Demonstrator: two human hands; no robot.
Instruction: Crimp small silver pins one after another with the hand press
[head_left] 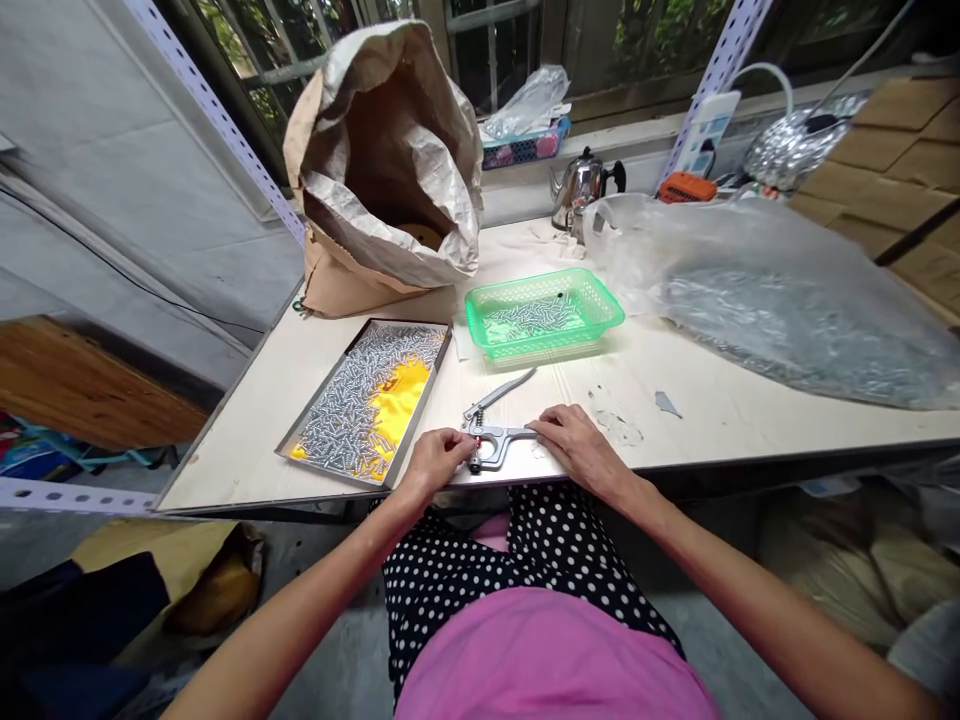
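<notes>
A small metal hand press tool (495,432) with a raised lever sits at the near edge of the white table (720,400). My left hand (436,462) is at the tool's head, its fingertips pinched together on something too small to name. Resting on the tool's handle, my right hand (576,442) has its fingers curled over the handle. To the left lies a metal tray (367,398) full of small metal pins over a yellow lining. Behind the tool stands a green plastic basket (543,312) with more pins inside.
A large brown paper sack (390,170) stands open at the back left. A clear plastic bag of metal parts (787,300) fills the right side. A steel kettle (581,185) and clutter sit on the window ledge. Perforated rack posts (217,115) frame the table.
</notes>
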